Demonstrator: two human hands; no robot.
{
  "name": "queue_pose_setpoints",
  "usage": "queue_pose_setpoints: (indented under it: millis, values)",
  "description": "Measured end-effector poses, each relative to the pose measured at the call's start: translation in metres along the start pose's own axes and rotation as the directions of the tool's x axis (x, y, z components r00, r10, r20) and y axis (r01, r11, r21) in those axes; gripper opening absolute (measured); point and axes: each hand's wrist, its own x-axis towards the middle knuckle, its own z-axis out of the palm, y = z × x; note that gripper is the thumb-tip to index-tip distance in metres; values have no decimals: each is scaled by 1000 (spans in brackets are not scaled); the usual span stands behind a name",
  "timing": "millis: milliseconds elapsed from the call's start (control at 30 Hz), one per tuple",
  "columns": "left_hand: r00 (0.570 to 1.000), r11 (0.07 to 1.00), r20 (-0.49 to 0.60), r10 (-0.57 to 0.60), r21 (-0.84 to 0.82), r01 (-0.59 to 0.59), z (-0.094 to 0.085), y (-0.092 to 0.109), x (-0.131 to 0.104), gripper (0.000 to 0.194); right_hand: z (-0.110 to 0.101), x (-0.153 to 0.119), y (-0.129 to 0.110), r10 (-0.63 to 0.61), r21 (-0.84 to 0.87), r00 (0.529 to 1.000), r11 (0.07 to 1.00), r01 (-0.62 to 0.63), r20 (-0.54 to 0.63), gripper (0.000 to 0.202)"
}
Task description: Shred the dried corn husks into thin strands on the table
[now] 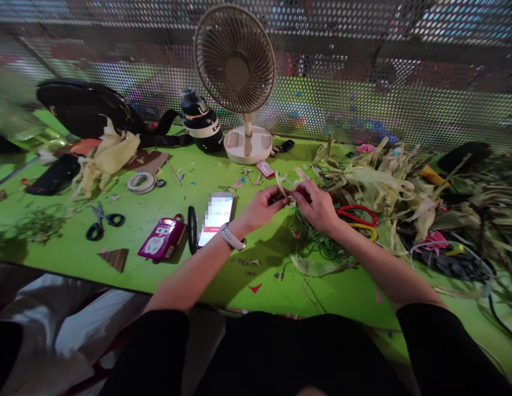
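My left hand [262, 208] and my right hand [315, 204] meet near the middle of the green table [239, 286]. Between their fingertips is a pale strip of corn husk [281, 185], pinched by both hands. Its ends stick up above the fingers. Beneath my right hand lies a tangle of green strands [321, 245]. A large heap of dry husks [375, 184] spreads to the right of my right hand. Red-handled scissors [365, 212] lie partly hidden beside my right wrist. A lit phone [216, 220] lies left of my left hand.
A fan [249, 146] and black bottle [204, 124] stand at the back, before a perforated metal screen [342, 104]. On the left are black scissors [99, 220], a purple power strip [162, 237], a tape roll [141, 182], husks [111, 154] and a black bag [88, 107].
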Motion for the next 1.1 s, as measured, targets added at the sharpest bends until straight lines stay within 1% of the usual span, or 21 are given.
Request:
queue_pose_setpoints:
  millis: [100, 200, 267, 367, 500, 567, 667, 833, 967, 1033, 1100]
  values:
    - [1000, 1000, 25, -16, -23, 16, -1, 1, -2, 21, 0, 0, -1, 80, 141, 996, 987, -83, 31, 19]
    - [999, 999, 21, -29, -31, 30, -1, 2, -4, 19, 0, 0, -3, 113, 212, 993, 971, -114, 18, 20]
    - [1000, 998, 5, -24, -56, 24, 0, 1, -4, 23, 1, 0, -5, 124, 245, 992, 962, -122, 7, 19]
    - [998, 994, -59, -18, -110, 11, 0, -1, -3, 34, 1, 0, -6, 143, 295, 990, 946, -136, -1, 17]
    - [983, 989, -180, -47, -146, 20, -2, -3, 1, 43, 2, 1, -6, 175, 351, 984, 920, -176, 35, 22]
    - [977, 985, -203, -73, -166, 39, -3, -3, 2, 42, 2, 1, -6, 180, 364, 983, 913, -184, 45, 25]
    - [971, 974, -204, -126, -212, 82, -1, -1, 1, 37, 2, 1, -8, 200, 404, 978, 891, -208, 62, 28]
    - [965, 951, -207, -159, -293, 93, 3, -2, -1, 34, 3, 0, -15, 293, 506, 948, 804, -313, 122, 34]
    - [955, 925, -225, -194, -366, 101, 4, -3, 0, 36, 5, -1, -15, 328, 549, 927, 748, -372, 181, 36]
    - [952, 918, -225, -210, -379, 113, 3, -2, 0, 38, 5, 0, -13, 324, 534, 929, 761, -368, 179, 35]
    - [951, 920, -221, -216, -372, 122, 1, -2, 1, 38, 2, 2, -10, 300, 485, 941, 807, -338, 158, 31]
